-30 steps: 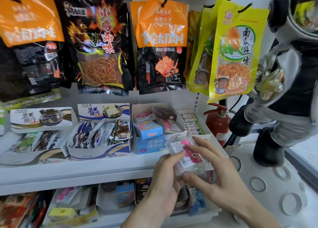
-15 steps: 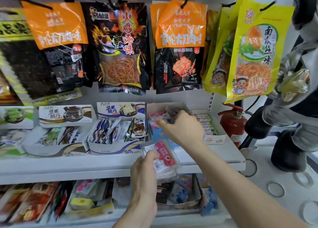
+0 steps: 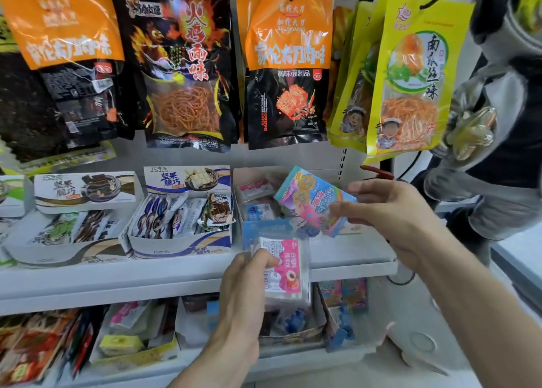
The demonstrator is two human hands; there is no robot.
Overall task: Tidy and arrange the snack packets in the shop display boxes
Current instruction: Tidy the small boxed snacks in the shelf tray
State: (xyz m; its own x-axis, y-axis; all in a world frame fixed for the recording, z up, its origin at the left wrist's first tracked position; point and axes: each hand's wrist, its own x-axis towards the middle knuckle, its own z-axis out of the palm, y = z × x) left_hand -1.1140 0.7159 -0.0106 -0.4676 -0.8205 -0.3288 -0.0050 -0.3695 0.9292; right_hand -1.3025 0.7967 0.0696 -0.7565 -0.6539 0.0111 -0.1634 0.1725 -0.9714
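Note:
My left hand grips a clear packet with a pink label in front of the shelf edge. My right hand holds a small colourful blue-and-pink box, tilted, above the open display box at the right of the middle shelf. That display box holds several small pink and blue packets. A blue packet sits at its front, partly hidden by the clear packet.
Two white display boxes of nut-crisp packets stand to the left on the shelf. Large snack bags hang above. A lower shelf holds more boxes. A silver astronaut figure stands right.
My right hand has lifted the colourful box out of the display box and drawn it right. My left hand has kept the pink-label packet in front of the shelf.

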